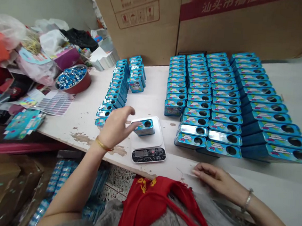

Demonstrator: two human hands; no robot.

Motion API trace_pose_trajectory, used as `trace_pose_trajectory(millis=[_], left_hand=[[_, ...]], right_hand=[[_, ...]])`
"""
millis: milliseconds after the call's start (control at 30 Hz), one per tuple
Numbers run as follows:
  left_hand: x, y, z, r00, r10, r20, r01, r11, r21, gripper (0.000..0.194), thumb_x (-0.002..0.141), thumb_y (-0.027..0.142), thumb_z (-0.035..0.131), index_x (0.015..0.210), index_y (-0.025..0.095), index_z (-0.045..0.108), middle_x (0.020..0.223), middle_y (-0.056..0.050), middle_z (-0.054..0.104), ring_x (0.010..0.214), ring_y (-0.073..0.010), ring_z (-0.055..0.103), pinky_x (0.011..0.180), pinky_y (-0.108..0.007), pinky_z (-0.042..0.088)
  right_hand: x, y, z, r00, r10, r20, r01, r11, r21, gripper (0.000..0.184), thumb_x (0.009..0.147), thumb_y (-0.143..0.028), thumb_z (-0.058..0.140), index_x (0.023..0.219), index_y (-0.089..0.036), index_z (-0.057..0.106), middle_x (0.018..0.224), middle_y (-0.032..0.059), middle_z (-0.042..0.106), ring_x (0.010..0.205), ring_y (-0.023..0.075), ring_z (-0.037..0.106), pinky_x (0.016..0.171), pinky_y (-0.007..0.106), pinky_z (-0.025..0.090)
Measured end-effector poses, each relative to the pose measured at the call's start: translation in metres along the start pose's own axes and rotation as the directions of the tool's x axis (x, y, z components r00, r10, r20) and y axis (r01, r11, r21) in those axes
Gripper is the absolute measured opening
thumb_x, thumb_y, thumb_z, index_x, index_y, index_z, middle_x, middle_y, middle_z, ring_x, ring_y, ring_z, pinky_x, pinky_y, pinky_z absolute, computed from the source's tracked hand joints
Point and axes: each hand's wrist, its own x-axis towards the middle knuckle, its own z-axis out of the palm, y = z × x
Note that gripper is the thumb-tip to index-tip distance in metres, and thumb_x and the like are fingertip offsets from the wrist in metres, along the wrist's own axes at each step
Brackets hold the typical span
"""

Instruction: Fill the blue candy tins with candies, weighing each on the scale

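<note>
A small blue printed box [144,128] with a round dark hole in its top stands on a white digital scale [148,141]. My left hand [117,126] is beside the box, thumb and index finger apart, the thumb tip at the box's left edge; whether it touches I cannot tell. Nothing shows in that hand. Low on the right, my right hand [212,177] rests at the table's front edge with loosely bent fingers and no visible object. Nearest to it are rows of similar blue boxes [224,148].
More blue boxes [116,93], some with white pieces on top, line up behind my left hand. A red bowl [81,83] holds blue-and-silver wrapped pieces. Flattened blue cartons [24,124] lie at the table's left end. Big cardboard boxes [159,40] stand along the back.
</note>
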Motion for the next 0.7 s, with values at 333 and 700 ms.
trace_pose_trajectory(millis=[333, 700], left_hand=[[-0.062, -0.037, 0.025, 0.941, -0.323, -0.105, 0.279, 0.91, -0.306, 0.019, 0.086, 0.032, 0.055, 0.096, 0.017, 0.057, 0.088, -0.003, 0.065, 0.078, -0.0125, 0.061, 0.075, -0.026, 0.051], [-0.065, -0.036, 0.05, 0.955, -0.275, -0.11, 0.2, 0.874, -0.443, 0.028, 0.085, 0.035, 0.058, 0.108, 0.018, 0.056, 0.094, -0.004, 0.064, 0.084, -0.0129, 0.061, 0.08, -0.029, 0.051]], right_hand=[[-0.01, -0.03, 0.003, 0.997, -0.046, 0.068, 0.058, 0.978, -0.2, 0.038, 0.083, -0.055, 0.05, 0.082, -0.018, 0.062, 0.075, 0.0035, 0.057, 0.064, 0.0139, 0.049, 0.055, 0.024, 0.043], [0.014, -0.067, 0.055, 0.983, -0.122, 0.134, 0.133, 0.988, -0.075, 0.037, 0.084, -0.053, 0.049, 0.087, -0.017, 0.06, 0.071, 0.0014, 0.058, 0.059, 0.0126, 0.052, 0.054, 0.024, 0.043]])
